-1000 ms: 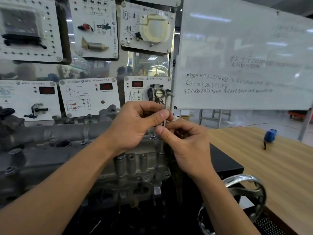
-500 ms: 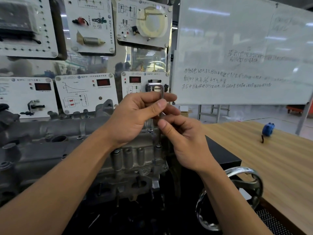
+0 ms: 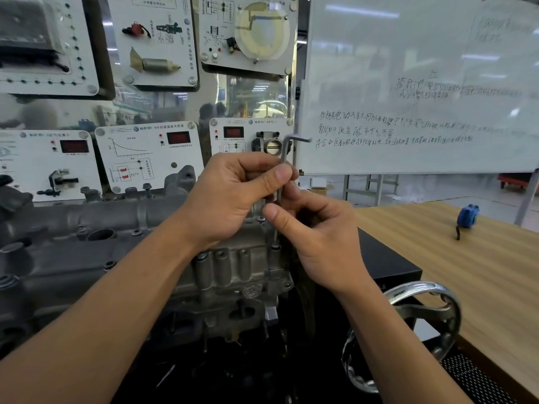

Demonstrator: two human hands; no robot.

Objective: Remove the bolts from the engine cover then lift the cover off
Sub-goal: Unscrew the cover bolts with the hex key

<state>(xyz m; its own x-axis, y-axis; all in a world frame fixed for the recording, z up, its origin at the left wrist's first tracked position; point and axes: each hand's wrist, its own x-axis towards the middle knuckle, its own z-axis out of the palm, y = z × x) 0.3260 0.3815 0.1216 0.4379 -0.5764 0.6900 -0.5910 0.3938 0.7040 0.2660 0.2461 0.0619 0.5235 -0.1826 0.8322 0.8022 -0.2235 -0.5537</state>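
L-shaped hex key (image 3: 283, 151), rough cast cover (image 3: 70, 220)

Hex key (image 3: 283, 154) mid-shaft hidden by fingers (image 3: 277, 174); engine cover (image 3: 73, 225) cut off at left edge; whiteboard (image 3: 408, 68) writing illegibly blurred

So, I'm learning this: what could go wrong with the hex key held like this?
Left hand and right hand only pinch the thin shaft of the hex key, so it might slip or tilt. If its tip sits crooked in the bolt on the engine cover, it could round the socket.
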